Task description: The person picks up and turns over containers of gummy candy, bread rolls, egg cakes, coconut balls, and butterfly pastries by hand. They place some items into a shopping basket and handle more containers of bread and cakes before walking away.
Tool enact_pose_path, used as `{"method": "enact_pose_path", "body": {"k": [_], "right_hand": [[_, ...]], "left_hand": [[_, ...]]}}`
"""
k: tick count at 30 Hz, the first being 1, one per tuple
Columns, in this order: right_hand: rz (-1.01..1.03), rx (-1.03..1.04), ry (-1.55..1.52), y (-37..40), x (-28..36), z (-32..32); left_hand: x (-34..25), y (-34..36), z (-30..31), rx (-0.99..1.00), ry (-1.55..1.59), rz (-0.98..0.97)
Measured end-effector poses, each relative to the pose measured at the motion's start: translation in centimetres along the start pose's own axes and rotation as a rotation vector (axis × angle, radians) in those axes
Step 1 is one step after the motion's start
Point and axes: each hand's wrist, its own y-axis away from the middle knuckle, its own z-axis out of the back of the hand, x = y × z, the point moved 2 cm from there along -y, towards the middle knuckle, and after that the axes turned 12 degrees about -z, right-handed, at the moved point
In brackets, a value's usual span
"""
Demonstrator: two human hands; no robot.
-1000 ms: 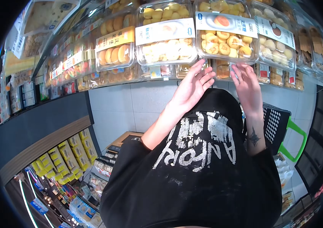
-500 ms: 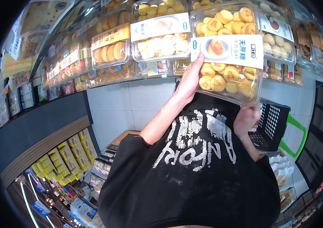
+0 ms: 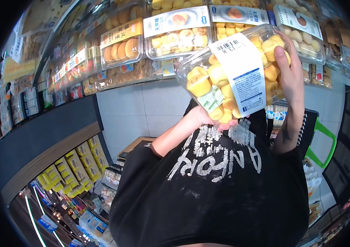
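A clear plastic box of small yellow cakes [image 3: 212, 76] is held up in front of my chest, tilted. Its wrap-around paper label faces me with a barcode, the print "13.8" and a blue text panel. My left hand [image 3: 210, 118] is closed under the box's near lower edge, its fingertips showing below the cakes. On the right, my right hand [image 3: 292, 72] grips the box's side, thumb across the clear plastic. Behind it on the shelf sits a similar cake box [image 3: 238, 15] with a blue-grey label, beside a white-labelled cake box [image 3: 177, 33].
An orange-labelled bun box [image 3: 121, 45] and a box of pale round sweets [image 3: 300, 29] stand along the shelf. Below right is a black basket with a green handle [image 3: 323, 144]. Yellow packets [image 3: 72, 168] hang at lower left.
The cake box has been turned over from its front label to its barcode side and tilted. My right hand moved up to its right side; my left hand moved down beneath it.
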Motion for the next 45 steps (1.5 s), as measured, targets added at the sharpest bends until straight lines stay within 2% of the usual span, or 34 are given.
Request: {"method": "enact_pose_path", "body": {"k": [5,9,12,13,15,17,18,19,21,22,24,25,28,29,32,33,35,37,39,41,43,45], "right_hand": [[0.008,-0.032,-0.001,0.0,-0.2,-0.5],[0.018,-0.002,-0.032,0.0,-0.3,-0.2],[0.2,0.052,-0.187,0.2,-1.0,1.1],[0.138,0.099,-0.254,0.8,-0.7,1.6],[0.065,0.01,-0.451,2.0,-0.9,1.8],[-0.081,0.048,-0.697,3.4,-0.5,1.6],[-0.153,0.053,-0.824,4.1,-0.3,1.6],[-0.161,0.173,-0.872,4.4,-0.4,1.9],[-0.5,0.023,-0.751,4.6,-0.9,2.4],[-0.521,0.035,-0.817,4.4,-1.6,2.2],[-0.5,0.057,-0.622,4.7,-2.1,1.8],[-0.485,0.15,-0.602,4.6,-2.7,1.9],[-0.209,0.116,-0.23,4.9,-3.4,1.4],[-0.273,0.142,-0.261,4.8,-2.7,1.1],[-0.266,0.143,-0.378,4.4,-3.9,0.7],[-0.381,0.138,-0.519,4.4,-4.2,0.6],[-0.38,0.064,-0.586,4.1,-4.8,0.5],[-0.371,-0.025,-0.674,3.9,-5.4,0.0],[-0.362,-0.07,-0.712,3.8,-6.3,-0.7],[-0.33,-0.103,-0.751,3.6,-7.0,-1.1],[-0.321,-0.139,-0.621,3.5,-7.8,-1.2],[-0.325,-0.134,-0.584,3.4,-8.4,-1.0]], "left_hand": [[-0.1,0.1,1.3,0.048,0.021,-0.108],[-0.3,-0.2,1.4,0.229,0.027,0.046],[-0.6,0.4,-0.8,0.04,-0.32,-0.159],[-0.6,0.7,-2.1,-0.023,-0.434,-0.227],[-0.7,1.3,-4.3,-0.153,-0.66,-0.358],[-0.6,1.4,-5.3,-0.142,-0.68,-0.505],[-1.0,1.2,-5.8,-0.16,-0.804,-0.611],[-1.4,1.1,-6.6,-0.18,-0.927,-0.716],[-2.3,1.0,-8.1,-0.234,-1.191,-0.863],[-2.6,0.8,-8.4,-0.266,-1.194,-0.879],[-3.2,0.4,-8.8,-0.33,-1.199,-0.913],[-3.4,0.3,-8.8,-0.327,-1.151,-0.887],[-3.5,0.3,-8.3,-0.362,-1.26,-0.922],[-3.7,0.4,-7.9,-0.388,-1.221,-0.908],[-3.7,0.3,-7.3,-0.411,-1.216,-0.99],[-3.5,0.4,-7.2,-0.453,-1.197,-0.965],[-2.7,0.4,-7.1,-0.534,-1.156,-0.915],[-2.1,0.2,-5.8,-0.504,-0.977,-1.02],[-1.4,-0.3,-5.4,-0.465,-0.875,-1.081],[-1.5,-0.4,-4.8,-0.459,-0.865,-1.022],[-1.3,-0.4,-5.0,-0.487,-0.845,-0.997],[-1.5,-0.3,-5.0,-0.404,-0.72,-0.966]]}}
